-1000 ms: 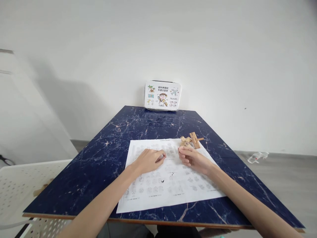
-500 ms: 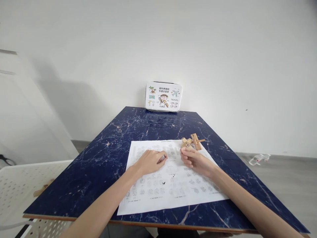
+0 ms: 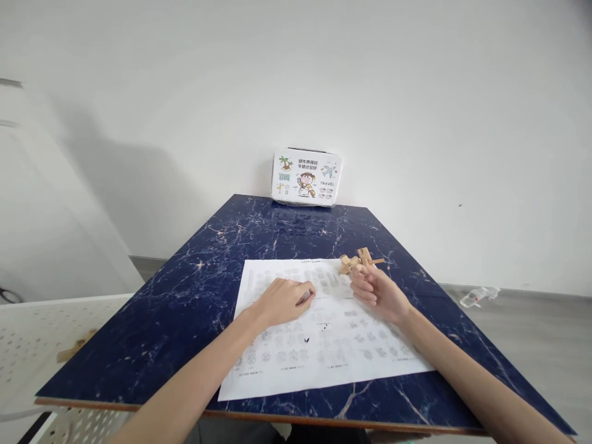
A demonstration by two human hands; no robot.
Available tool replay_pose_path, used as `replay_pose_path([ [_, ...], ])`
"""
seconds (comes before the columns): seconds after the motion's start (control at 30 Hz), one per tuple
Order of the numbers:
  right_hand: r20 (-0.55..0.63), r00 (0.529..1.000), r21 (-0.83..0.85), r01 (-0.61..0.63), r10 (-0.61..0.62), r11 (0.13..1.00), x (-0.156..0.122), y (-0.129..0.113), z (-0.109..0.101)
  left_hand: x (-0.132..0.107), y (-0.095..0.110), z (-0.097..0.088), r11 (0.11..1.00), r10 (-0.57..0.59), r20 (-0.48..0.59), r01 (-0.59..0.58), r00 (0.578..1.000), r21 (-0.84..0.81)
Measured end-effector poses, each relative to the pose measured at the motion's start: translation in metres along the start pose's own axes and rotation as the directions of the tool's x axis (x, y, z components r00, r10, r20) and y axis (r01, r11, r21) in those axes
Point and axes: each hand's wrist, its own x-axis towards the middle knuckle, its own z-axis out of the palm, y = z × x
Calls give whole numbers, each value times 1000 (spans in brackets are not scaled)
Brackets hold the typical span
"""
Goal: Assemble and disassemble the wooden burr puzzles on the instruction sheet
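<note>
while the left hand (image 3: 283,301) lies curled on paper (image 3: 319,379), the right hand (image 3: 380,295) is near wooden blocks (image 3: 364,254) at one o'clock, both grips unclear.

And there's TRAVEL in capitals on the white case (image 3: 307,177) beyond me on the worktop (image 3: 185,308), with 奶牛养得好, 牛奶才会好 up top! The printed sheet (image 3: 324,357)? Too faint to read. The wooden piece (image 3: 364,253) bears one dark, unclear mark.

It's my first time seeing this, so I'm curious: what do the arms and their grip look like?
They're human. The left grip and right grip are bare hands, with no gloves or rings showing. The left forearm and right forearm show no sleeves, watches, cables or markings.
</note>
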Motion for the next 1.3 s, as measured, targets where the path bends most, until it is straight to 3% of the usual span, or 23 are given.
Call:
replay_pose_path([
  [0.13, -83, 985, 8, 151, -150, 988, -1, -12, -12, 0, -2, 3, 1000, 21, 14, -21, 1000, -10],
  [0.33, -254, 934, -66, 241, -250, 968, 1, -22, -31, 0, -3, 4, 1000, 29, 6, -29, 1000, -1],
  [0.93, -447, 870, -94, 185, -207, 978, 16, -18, -66, 1, -2, 4, 999, 12, -14, -13, 1000, -39],
  [1.3, -463, 872, -55, 150, -158, 987, 19, -18, -71, 2, -1, 3, 998, 19, -6, -20, 1000, -58],
])
